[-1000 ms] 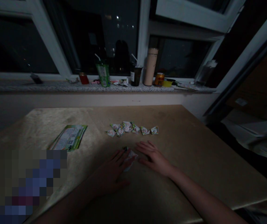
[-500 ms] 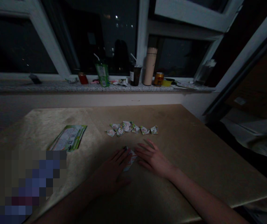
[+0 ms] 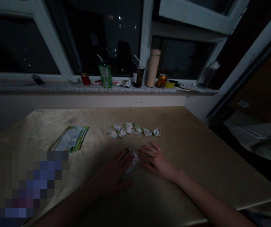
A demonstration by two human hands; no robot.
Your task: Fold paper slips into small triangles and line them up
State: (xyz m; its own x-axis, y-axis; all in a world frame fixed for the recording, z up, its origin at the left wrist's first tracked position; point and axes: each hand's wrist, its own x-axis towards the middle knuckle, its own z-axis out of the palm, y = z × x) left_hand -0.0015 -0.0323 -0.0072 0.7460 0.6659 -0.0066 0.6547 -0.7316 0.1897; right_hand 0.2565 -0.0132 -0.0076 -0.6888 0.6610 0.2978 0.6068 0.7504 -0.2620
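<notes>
My left hand [image 3: 115,168] lies flat, fingers stretched out, over the left part of a partly folded printed wrapper [image 3: 133,162]. The wrapper's white and green right side shows beside my fingertips; the rest is hidden under them. Close to its right edge, my right hand [image 3: 156,160] rests with fingers spread and holds nothing. Whether its fingertips touch the wrapper I cannot tell. Beyond both hands sit several small folded pieces [image 3: 129,127] with similar white and green print, most clustered together, two a little apart on the right.
Flat green packets [image 3: 72,138] lie to the left on the cloth-covered table [image 3: 185,138]. Along the window sill [image 3: 62,89] stand a green carton [image 3: 105,75], a dark cup with a straw [image 3: 137,77], a tall pink flask [image 3: 153,67] and a gold can [image 3: 162,80].
My right hand has lifted its fingers slightly and spread them, shifting a touch rightward from the wrapper. The left hand stays in place on the wrapper.
</notes>
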